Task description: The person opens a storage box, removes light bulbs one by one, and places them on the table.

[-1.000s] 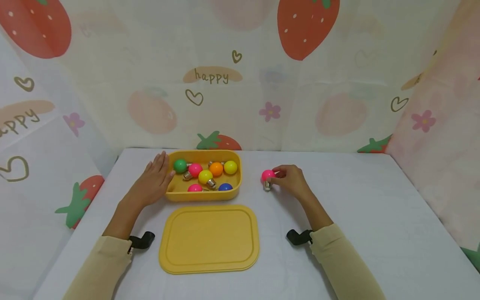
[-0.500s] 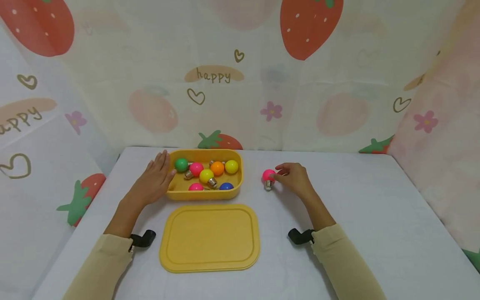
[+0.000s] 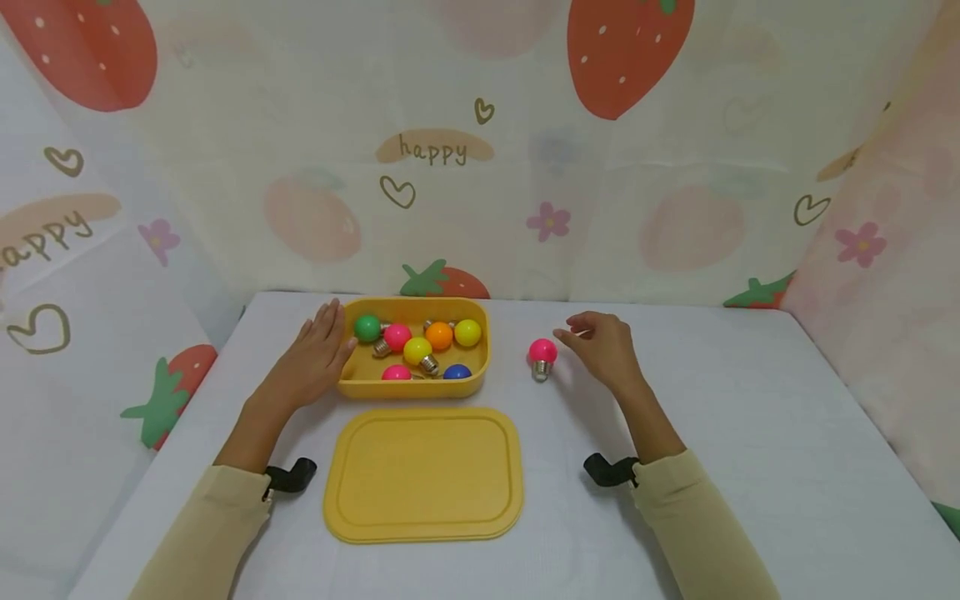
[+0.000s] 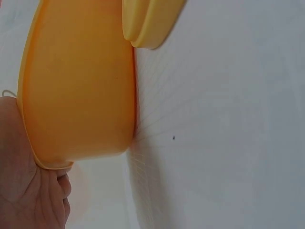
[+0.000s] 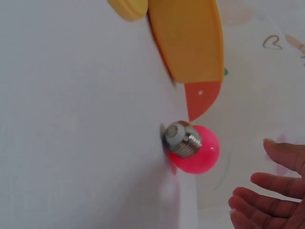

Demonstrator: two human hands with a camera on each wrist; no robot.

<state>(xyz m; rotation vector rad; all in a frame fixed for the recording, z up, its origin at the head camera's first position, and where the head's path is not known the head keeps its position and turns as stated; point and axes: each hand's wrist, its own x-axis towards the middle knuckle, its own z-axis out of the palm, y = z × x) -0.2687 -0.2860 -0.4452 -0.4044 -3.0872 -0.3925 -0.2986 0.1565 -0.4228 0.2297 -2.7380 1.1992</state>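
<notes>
A pink light bulb (image 3: 543, 352) lies on the white table to the right of the yellow box, its metal screw base pointing toward the person. Just right of it my right hand (image 3: 604, 347) hovers with loosely bent fingers, apart from the bulb; the right wrist view shows the same gap between fingers and bulb (image 5: 202, 153). My left hand (image 3: 309, 358) rests with straight fingers along the left end of the yellow box (image 3: 412, 389). Inside that box lie several coloured bulbs, among them a green bulb (image 3: 367, 328), an orange bulb (image 3: 439, 335) and a blue bulb (image 3: 457, 372).
A flat yellow lid (image 3: 423, 475) lies on the table in front of the box. Printed cloth (image 3: 450, 225) with strawberries and hearts stands behind the table and at both sides. A black wrist mount (image 3: 611, 471) sticks out from each sleeve.
My right hand has let go of the pink bulb and drawn back up and to the right; the bulb stays on the table. The left hand keeps its place at the box.
</notes>
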